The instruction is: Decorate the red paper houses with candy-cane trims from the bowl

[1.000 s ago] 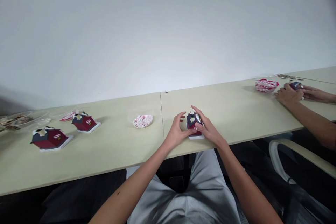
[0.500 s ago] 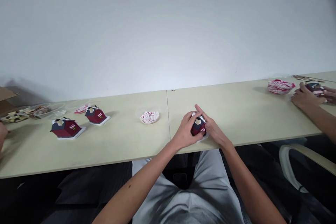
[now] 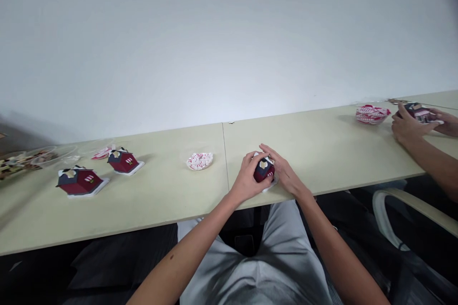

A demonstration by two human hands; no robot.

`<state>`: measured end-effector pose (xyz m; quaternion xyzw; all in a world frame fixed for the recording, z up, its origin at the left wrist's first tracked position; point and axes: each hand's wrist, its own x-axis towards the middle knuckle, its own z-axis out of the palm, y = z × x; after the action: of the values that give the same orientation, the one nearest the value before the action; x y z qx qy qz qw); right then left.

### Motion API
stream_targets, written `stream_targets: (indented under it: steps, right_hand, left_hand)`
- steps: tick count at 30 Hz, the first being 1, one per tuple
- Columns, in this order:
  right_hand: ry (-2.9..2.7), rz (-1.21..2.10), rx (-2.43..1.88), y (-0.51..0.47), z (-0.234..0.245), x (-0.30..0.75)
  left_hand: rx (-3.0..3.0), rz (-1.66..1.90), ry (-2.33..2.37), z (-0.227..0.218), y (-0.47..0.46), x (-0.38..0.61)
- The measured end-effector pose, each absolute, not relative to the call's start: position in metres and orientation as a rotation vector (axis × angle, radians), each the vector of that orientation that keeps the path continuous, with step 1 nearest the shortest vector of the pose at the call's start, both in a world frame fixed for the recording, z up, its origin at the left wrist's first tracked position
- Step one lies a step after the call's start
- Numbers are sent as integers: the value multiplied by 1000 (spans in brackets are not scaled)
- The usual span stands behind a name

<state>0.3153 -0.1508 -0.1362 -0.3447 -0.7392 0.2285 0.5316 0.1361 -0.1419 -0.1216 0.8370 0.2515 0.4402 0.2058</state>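
A small model house (image 3: 264, 171) with dark red walls, a dark blue roof and a white base stands near the table's front edge. My left hand (image 3: 247, 178) is closed around its left side, thumb at the front and fingers over the roof. Against its right side rests my right hand (image 3: 285, 171), its fingers stretched out and pointing away from me. Those fingers hide part of the roof and far side. To the left lies a clear dish of red-and-white striped pieces (image 3: 199, 161).
Two similar houses, a near one (image 3: 80, 182) and a farther one (image 3: 123, 161), stand on the left. Behind them are clear containers (image 3: 50, 155) of small pieces. On the right, a co-worker's hands (image 3: 411, 128) hold another house beside a red-and-white pile (image 3: 372, 115). A chair armrest (image 3: 411, 205) is below.
The view has shifted slightly. My right thumb has come away from the house front, while my left hand keeps its hold. The co-worker's house on the right has been turned.
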Motion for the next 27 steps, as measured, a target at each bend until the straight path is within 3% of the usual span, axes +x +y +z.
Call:
stream_targets:
  steps: [7, 27]
  right_hand:
    - [-1673, 359, -861, -149, -133, 317]
    - [-1634, 530, -855, -155, -128, 312]
  left_hand:
    - [2321, 1245, 699, -122, -139, 136]
    - [2316, 1280, 616, -127, -137, 135]
